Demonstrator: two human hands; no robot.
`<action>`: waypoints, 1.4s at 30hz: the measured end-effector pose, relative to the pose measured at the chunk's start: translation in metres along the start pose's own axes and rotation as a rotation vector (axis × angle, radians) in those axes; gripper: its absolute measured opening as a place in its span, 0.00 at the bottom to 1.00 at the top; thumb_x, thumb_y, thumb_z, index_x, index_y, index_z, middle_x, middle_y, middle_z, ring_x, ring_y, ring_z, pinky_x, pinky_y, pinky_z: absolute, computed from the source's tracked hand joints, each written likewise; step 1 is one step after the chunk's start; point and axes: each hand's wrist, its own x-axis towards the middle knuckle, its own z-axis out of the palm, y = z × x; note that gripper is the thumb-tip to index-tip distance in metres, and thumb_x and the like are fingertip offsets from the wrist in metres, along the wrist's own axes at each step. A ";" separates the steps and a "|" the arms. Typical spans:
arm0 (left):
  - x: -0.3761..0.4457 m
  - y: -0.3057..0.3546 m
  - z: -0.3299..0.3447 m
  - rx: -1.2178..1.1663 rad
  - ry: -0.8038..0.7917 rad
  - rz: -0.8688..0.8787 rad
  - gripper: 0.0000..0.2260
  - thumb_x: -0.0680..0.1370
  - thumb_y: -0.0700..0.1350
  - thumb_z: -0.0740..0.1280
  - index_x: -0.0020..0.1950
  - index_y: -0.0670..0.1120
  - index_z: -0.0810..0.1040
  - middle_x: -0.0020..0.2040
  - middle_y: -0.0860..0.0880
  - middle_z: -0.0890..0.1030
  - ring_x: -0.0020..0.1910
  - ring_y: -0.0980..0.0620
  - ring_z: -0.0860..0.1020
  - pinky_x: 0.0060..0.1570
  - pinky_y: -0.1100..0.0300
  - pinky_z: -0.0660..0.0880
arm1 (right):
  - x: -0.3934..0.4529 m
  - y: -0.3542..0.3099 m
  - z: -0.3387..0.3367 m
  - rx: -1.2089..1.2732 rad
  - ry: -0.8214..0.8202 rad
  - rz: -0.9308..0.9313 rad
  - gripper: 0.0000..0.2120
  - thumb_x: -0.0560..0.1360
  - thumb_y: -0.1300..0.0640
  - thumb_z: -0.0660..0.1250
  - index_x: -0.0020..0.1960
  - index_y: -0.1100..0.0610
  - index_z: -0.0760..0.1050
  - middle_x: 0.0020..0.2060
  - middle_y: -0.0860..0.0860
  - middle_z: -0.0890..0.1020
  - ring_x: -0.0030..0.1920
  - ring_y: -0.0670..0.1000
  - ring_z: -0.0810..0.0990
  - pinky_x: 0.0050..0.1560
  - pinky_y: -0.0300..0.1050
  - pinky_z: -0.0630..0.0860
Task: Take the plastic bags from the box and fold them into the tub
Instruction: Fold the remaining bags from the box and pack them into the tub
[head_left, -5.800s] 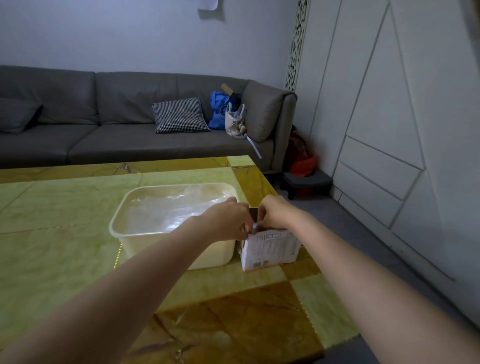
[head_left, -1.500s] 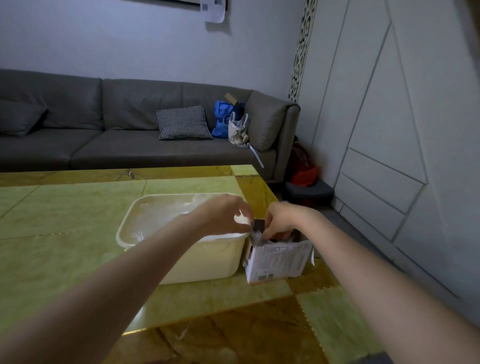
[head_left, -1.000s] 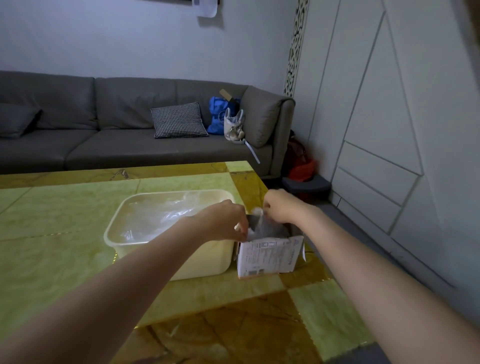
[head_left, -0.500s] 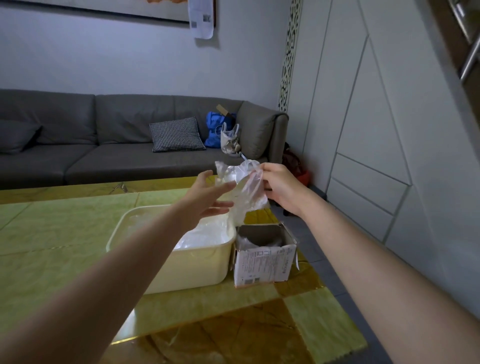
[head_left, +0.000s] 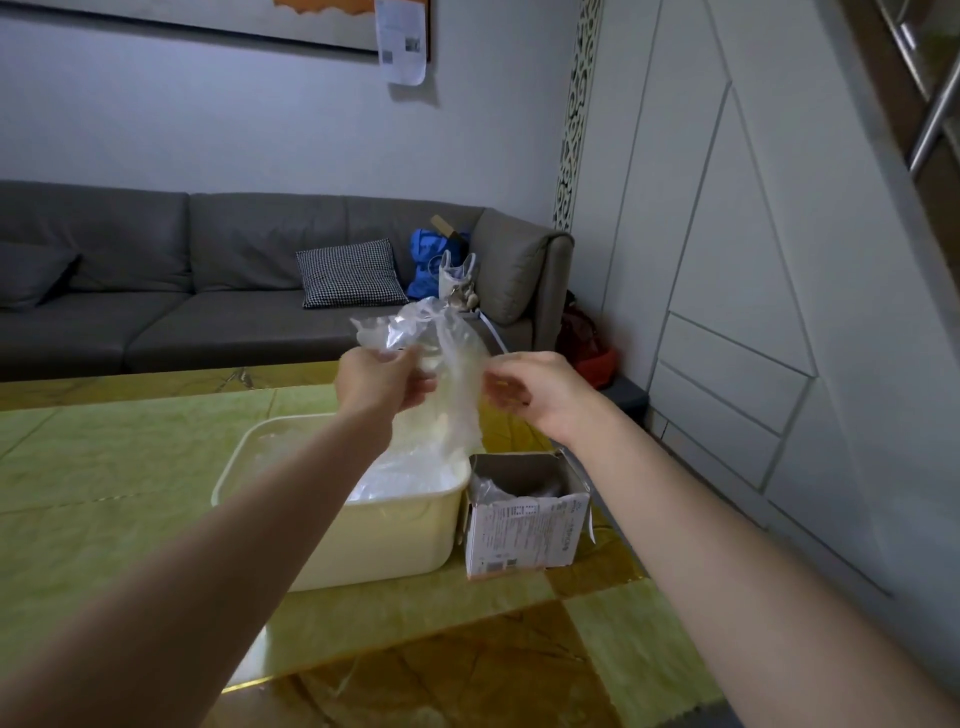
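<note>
The left hand (head_left: 382, 382) grips the top of a clear plastic bag (head_left: 447, 374), held in the air above the tub (head_left: 384, 535) and the open box (head_left: 524, 514) near the surface's right edge. The right hand (head_left: 524, 392) pinches its other side with curled fingers. To fold neatly, I would pull the bag flat and taut between both hands before doubling it and lowering it into the tub.

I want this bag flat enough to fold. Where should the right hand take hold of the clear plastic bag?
Probably the free right edge of the plastic bag, level with the left hand, reached from the right. The left hand already grips the bunched top, the bag hangs limp over the tub, and the right hand sits beside that edge.
</note>
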 end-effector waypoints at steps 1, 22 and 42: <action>0.003 0.000 -0.006 0.017 0.009 0.012 0.08 0.77 0.43 0.66 0.39 0.41 0.76 0.32 0.47 0.78 0.30 0.53 0.77 0.30 0.65 0.76 | 0.003 -0.002 0.000 0.172 0.101 0.014 0.06 0.76 0.68 0.63 0.40 0.65 0.74 0.34 0.58 0.76 0.28 0.49 0.75 0.25 0.37 0.74; 0.055 -0.011 -0.110 0.684 0.473 0.348 0.13 0.79 0.45 0.61 0.58 0.38 0.71 0.55 0.39 0.74 0.51 0.40 0.74 0.49 0.51 0.69 | 0.050 0.065 0.079 -0.858 0.241 -0.512 0.10 0.81 0.64 0.53 0.60 0.61 0.67 0.40 0.53 0.73 0.39 0.52 0.72 0.33 0.42 0.65; 0.070 -0.079 -0.066 1.349 -0.766 -0.219 0.37 0.78 0.46 0.65 0.76 0.56 0.41 0.68 0.43 0.70 0.62 0.47 0.74 0.43 0.63 0.76 | 0.049 0.073 0.091 -1.559 -0.365 -0.368 0.20 0.75 0.58 0.67 0.67 0.58 0.70 0.65 0.56 0.69 0.63 0.57 0.70 0.58 0.49 0.70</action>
